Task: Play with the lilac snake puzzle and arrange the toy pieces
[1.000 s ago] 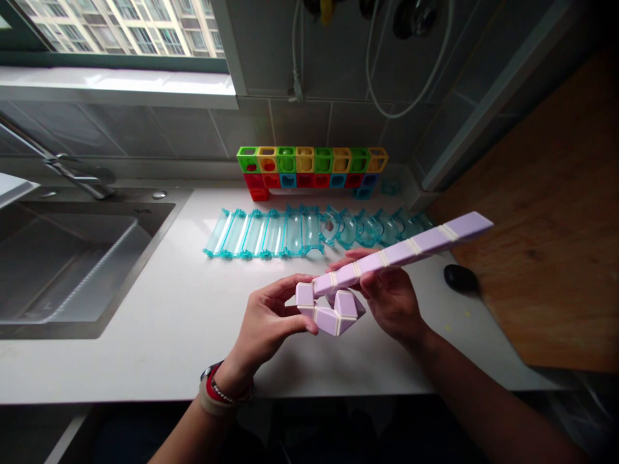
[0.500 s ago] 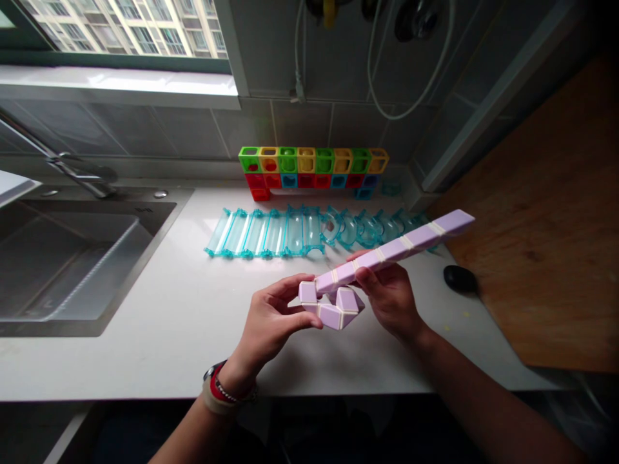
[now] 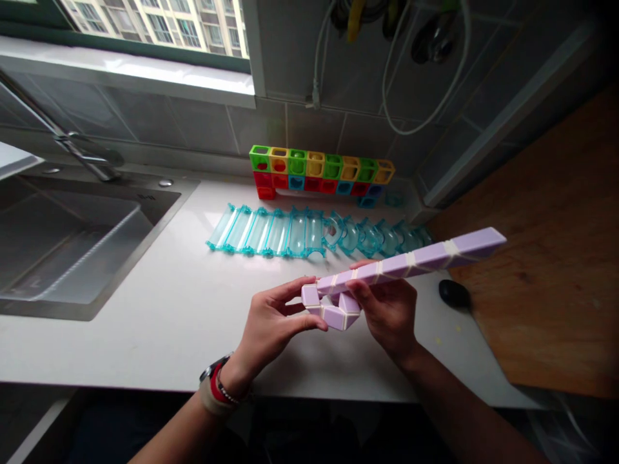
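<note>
A lilac snake puzzle (image 3: 401, 265) with cream joints is held above the counter. Its long straight part points up and to the right, and its near end is folded into a small loop of wedge blocks. My left hand (image 3: 271, 317) pinches the folded end at its left side, thumb below and fingers above. Around the straight part, close to the loop, my right hand (image 3: 391, 310) is closed, thumb on the near face and most fingers hidden behind.
Behind the puzzle, translucent teal track pieces (image 3: 271, 233) lie in a row on the white counter (image 3: 159, 335). A wall of coloured plastic cubes (image 3: 319, 169) stands near the tiles. A sink (image 3: 97, 309) is at left, a black mouse-like object (image 3: 454, 294) at right beside a wooden board (image 3: 546, 290).
The straight part of the snake puzzle has swung lower at its far end, pointing more to the right. Both hands keep their hold. The whole view has tilted slightly.
</note>
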A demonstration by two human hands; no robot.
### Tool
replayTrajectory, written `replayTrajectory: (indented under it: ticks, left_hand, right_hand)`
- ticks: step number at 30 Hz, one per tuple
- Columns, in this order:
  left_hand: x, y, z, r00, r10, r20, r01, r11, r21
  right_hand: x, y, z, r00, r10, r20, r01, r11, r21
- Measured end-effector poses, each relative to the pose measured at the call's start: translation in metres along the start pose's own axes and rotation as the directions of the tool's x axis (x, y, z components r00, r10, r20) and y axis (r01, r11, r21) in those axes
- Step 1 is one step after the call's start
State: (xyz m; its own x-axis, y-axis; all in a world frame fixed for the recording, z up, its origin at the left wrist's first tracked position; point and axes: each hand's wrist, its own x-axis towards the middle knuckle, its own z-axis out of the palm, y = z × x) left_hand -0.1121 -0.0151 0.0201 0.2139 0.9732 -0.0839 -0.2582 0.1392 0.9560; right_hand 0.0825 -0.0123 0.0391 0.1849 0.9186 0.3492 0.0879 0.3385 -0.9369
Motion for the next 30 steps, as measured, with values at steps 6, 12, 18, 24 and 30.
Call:
replayTrajectory:
  ticks: [6,12,18,24,30]
  left_hand:
    - [-0.003,-0.006,0.001,0.988,0.141,-0.068,-0.139,0.990,0.027]
    - [-0.001,-0.001,0.000,0.988,0.133,-0.077,-0.135,0.991,-0.011]
    - [-0.003,-0.002,0.004,0.972,0.212,-0.106,-0.207,0.977,0.051]
    - [-0.003,-0.003,0.003,0.965,0.242,-0.097,-0.234,0.969,0.083]
    - [0.000,-0.002,-0.001,0.967,0.239,-0.087,-0.241,0.970,-0.010]
  right_hand:
    - [-0.007,-0.003,0.003,0.988,-0.154,-0.035,0.147,0.978,-0.145]
    - [-0.001,0.004,-0.011,0.963,-0.203,0.177,0.232,0.958,-0.169]
    - [0.004,-0.004,-0.010,0.919,-0.313,0.240,0.359,0.916,-0.181]
    - [0.003,-0.010,-0.001,0.879,-0.404,0.252,0.452,0.874,-0.176]
    - [0.003,-0.011,0.001,0.818,-0.463,0.342,0.541,0.821,-0.183]
